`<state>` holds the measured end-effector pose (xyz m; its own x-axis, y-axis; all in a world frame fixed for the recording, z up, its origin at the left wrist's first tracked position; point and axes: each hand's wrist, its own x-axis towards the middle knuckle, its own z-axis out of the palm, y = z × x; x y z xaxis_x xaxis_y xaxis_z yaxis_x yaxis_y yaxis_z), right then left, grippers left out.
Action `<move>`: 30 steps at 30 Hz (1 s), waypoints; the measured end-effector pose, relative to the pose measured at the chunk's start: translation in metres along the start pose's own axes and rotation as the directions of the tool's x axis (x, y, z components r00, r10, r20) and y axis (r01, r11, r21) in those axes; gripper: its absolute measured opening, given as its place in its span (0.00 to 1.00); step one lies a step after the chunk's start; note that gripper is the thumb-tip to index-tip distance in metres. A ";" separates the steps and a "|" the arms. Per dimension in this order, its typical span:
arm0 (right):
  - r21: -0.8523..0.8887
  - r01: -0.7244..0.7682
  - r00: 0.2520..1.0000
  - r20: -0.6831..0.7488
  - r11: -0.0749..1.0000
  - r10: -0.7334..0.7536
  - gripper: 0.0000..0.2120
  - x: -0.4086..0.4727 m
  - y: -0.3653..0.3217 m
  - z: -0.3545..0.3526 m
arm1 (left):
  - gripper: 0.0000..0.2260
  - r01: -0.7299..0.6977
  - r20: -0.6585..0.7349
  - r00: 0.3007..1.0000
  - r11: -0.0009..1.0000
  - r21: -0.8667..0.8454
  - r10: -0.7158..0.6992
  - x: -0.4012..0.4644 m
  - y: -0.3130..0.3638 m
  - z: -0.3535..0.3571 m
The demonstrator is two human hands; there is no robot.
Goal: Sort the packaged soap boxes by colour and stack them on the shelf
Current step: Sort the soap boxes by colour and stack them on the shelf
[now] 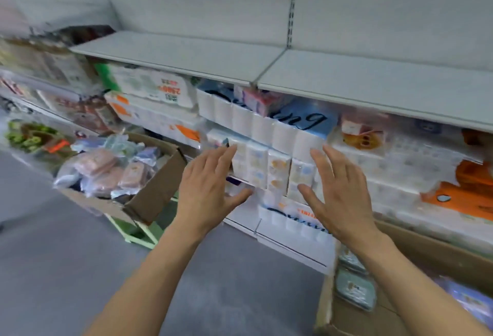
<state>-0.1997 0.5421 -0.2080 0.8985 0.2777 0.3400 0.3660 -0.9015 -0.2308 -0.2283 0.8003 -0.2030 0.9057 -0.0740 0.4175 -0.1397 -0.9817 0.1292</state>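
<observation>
Shop shelf bare, pastel wrapped soap boxes in carton, both hands' grip apart, holding nothing.

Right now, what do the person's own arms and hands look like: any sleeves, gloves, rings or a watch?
Both forearms are bare as far as the frame shows, with no sleeve in view. The left hand and the right hand wear no gloves. No ring, watch or wristband shows on either, though motion blur could hide something small. Nails look short and unpainted.
</observation>
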 end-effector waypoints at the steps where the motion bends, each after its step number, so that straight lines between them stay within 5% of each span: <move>1: 0.008 0.003 1.000 0.008 1.000 -0.003 0.31 0.009 -0.026 0.010 | 0.38 0.004 0.007 1.000 1.000 0.007 -0.004 -0.001 -0.028 -0.008; 11: 0.077 0.056 0.992 0.109 0.996 -0.064 0.27 0.114 -0.218 0.092 | 0.39 0.093 0.152 0.982 0.988 0.123 -0.111 -0.014 -0.254 -0.041; 22: 0.154 0.056 0.968 0.232 0.986 -0.091 0.28 0.253 -0.317 0.223 | 0.41 0.245 0.281 0.925 0.967 0.075 -0.256 0.032 -0.436 0.014; 30: 0.191 -0.113 0.911 0.412 0.975 0.025 0.27 0.347 -0.375 0.323 | 0.35 0.430 0.446 0.819 0.901 -0.059 -0.361 0.096 -0.562 0.069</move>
<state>0.0529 1.0841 -0.2978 0.9273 0.3674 -0.0713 0.3019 -0.8470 -0.4375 -0.0352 1.3326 -0.2980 0.9707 0.2160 -0.1056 0.2396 -0.9059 0.3492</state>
